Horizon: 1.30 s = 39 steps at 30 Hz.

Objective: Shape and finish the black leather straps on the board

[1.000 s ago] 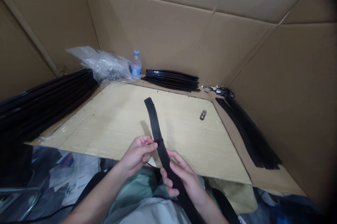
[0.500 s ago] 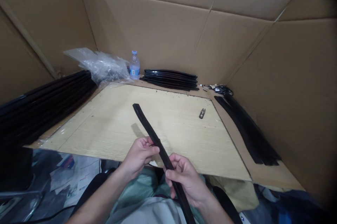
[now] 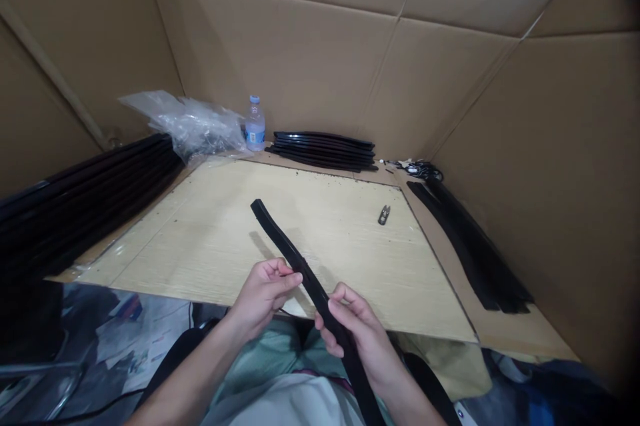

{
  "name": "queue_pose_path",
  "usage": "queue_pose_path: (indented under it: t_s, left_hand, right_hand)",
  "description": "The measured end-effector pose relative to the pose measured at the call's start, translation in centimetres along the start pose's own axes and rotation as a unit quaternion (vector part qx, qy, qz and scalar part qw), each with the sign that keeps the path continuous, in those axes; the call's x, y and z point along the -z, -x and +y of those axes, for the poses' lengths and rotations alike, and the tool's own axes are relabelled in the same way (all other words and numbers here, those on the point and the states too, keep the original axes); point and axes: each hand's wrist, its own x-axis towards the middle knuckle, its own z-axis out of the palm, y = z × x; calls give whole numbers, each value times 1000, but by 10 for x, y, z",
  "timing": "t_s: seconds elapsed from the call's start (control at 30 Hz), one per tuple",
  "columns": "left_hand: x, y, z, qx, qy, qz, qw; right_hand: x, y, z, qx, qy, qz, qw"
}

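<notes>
A long black strip (image 3: 280, 237) slants over the near edge of the pale wooden board (image 3: 210, 233), its free end pointing up and left. My left hand (image 3: 263, 296) pinches the strip near its middle with thumb and fingers. My right hand (image 3: 357, 336) is wrapped round the strip lower down, just above my lap, and the strip's lower end runs out of view beneath it.
A stack of black strips (image 3: 325, 149) lies at the back beside a water bottle (image 3: 255, 125) and a clear plastic bag (image 3: 187, 125). More black strips line the left (image 3: 85, 196) and right (image 3: 470, 246) sides. A small clipper tool (image 3: 383, 215) rests on the board. Cardboard walls surround everything.
The strip's free end swung leftward and twisted from flat to edge-on. My right hand shifted its grip along the strip; my left hand stayed pinching it.
</notes>
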Motion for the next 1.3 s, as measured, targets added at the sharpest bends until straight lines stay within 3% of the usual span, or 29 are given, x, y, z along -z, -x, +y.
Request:
queue_pose_path:
  t_s: [0.17,0.33,0.6,0.83,1.0,1.17,1.3]
  left_hand:
    - [-5,5,4,-2,4,-17,1000]
    - [-10,14,9,5,-18,-74,997]
    - [-9,18,10,20,-19,-69,997]
    - [-9,14,10,1,-30,-11,999]
    - [-8,11,7,-30,-45,34,998]
    - [-10,11,3,-55,-49,18,997]
    - [-13,12,3,-50,-29,12,998]
  right_hand:
    - [7,1,2,-20,19,-13,1000]
    - [8,4,8,-38,50,-59,996]
    - [1,11,6,-54,74,-106,990]
    - [-3,8,7,5,106,-42,993]
    - [-2,6,7,-4,73,-10,997]
    - [0,7,10,-5,85,11,996]
    - [1,8,9,13,120,-8,993]
